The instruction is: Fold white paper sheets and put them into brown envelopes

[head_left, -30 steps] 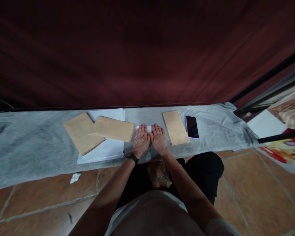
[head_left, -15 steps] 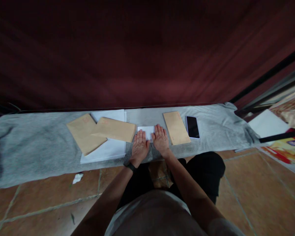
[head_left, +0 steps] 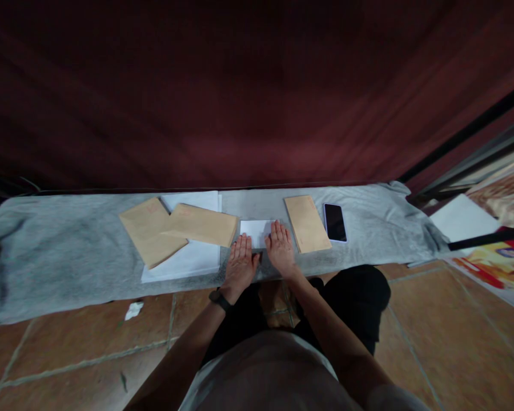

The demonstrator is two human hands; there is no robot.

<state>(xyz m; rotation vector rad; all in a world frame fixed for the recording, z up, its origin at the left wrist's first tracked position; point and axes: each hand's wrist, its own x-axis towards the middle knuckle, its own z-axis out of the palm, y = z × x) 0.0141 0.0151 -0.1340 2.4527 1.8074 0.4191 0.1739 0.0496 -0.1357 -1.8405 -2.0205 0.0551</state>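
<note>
A small white folded-looking paper (head_left: 257,229) lies flat on the grey cloth (head_left: 79,245) in front of me. My left hand (head_left: 240,264) rests palm down at its lower left corner, fingers stretched out. On its right side lies my right hand (head_left: 280,248), flat with fingers extended and covering that edge. Left of the hands, a brown envelope (head_left: 203,224) overlaps another brown envelope (head_left: 152,231), both on top of white paper sheets (head_left: 199,262). To the right is a third brown envelope (head_left: 308,224).
A smartphone (head_left: 335,222) with a dark screen lies right of the third envelope. Behind the cloth-covered bench rises a dark red surface (head_left: 248,114). A white sheet (head_left: 465,218) and colourful packaging (head_left: 497,271) are at the far right. A crumpled tissue (head_left: 133,310) is on the tiled floor.
My left hand has slid down and slightly left, uncovering more of the small white paper. My right hand has stayed almost in place on it.
</note>
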